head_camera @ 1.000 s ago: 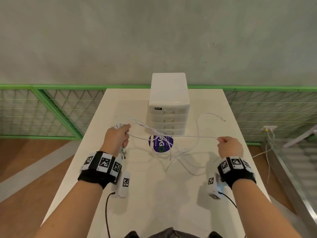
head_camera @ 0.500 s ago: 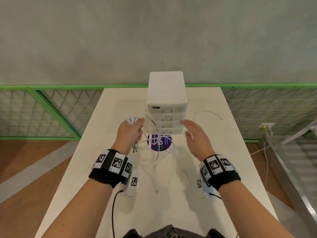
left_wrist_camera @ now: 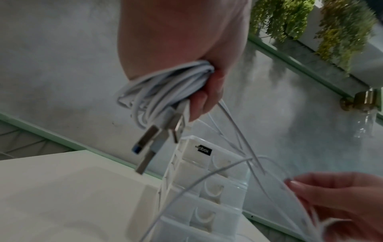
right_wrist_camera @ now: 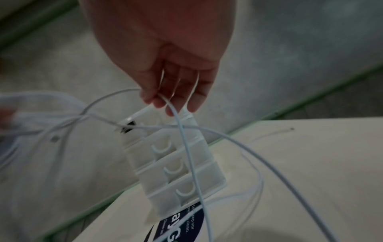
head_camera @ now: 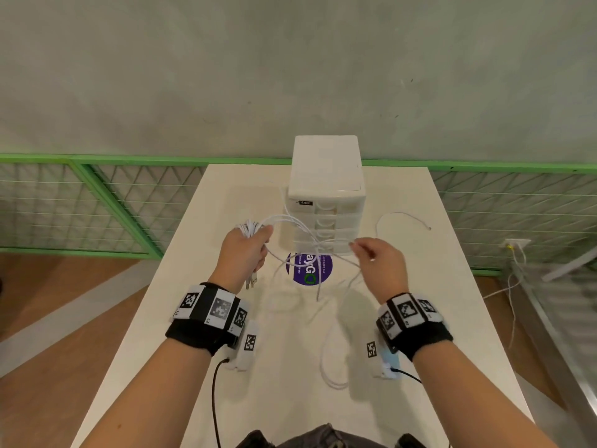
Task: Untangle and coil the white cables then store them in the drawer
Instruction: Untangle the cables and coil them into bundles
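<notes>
My left hand grips a coiled bundle of white cables above the table's left centre. In the left wrist view the bundle fills the fist and several USB plugs hang from it. Loose strands run right to my right hand, which pinches a white cable between thumb and fingertips. The remaining cable droops in a long loop onto the table. The white drawer unit stands behind both hands with all its drawers closed.
A round purple sticker lies on the white table in front of the drawer unit. One thin white cable end lies to the right of the unit. Green mesh railing borders the table's far side.
My right hand let go of the stretched cable at the far right, swung in open toward the drawer unit, and now pinches a strand there. My left hand shifted right with its bundle.
</notes>
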{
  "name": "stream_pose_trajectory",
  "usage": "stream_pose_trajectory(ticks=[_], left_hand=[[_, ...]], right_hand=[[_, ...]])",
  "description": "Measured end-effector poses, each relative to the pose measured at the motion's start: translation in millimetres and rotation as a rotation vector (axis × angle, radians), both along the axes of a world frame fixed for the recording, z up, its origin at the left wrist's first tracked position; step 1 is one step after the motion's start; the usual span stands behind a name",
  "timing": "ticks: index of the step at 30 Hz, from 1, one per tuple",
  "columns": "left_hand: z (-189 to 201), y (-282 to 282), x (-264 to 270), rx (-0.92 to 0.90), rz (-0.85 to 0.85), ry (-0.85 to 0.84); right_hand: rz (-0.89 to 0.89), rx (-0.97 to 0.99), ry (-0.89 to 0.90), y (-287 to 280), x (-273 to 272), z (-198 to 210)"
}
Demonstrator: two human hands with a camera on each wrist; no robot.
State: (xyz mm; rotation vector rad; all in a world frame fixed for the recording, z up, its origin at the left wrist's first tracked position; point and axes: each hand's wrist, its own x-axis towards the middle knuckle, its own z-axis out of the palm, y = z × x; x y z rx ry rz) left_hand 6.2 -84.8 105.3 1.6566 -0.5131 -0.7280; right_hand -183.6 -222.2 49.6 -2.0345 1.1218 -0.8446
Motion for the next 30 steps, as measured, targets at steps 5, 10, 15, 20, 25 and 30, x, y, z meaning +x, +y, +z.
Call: stream_pose_trajectory(ticks=[5, 10, 15, 20, 25, 30], left_hand=[[-12.9, 3.8, 19.3, 0.022, 0.154, 0.039], [-19.1, 2.4, 27.0, 0.025, 0.216, 0.066], [-21.5, 2.9, 37.6, 0.036, 0.289, 0.055], [-20.8, 2.2, 33.5, 0.023, 0.249, 0.068], [-8.9, -6.0, 8.0, 0.027, -0.044, 0.092], [10.7, -14.0, -20.2, -0.001, -0.369, 0.051]], right_hand=[[-0.326, 0.128, 0.041, -33.5, -49.9, -27.3], [-0.486, 0.258, 0.178, -43.6, -89.2, -55.6], [-0.619, 0.491, 0.262, -53.0, -123.3, -80.8], [-0.484, 0.642, 0.514, -46.1, -125.3, -90.1], [-0.228, 0.151, 0.489, -18.7, -63.6, -47.4], [0.468, 0.348, 0.273, 16.9, 3.7, -0.2]])
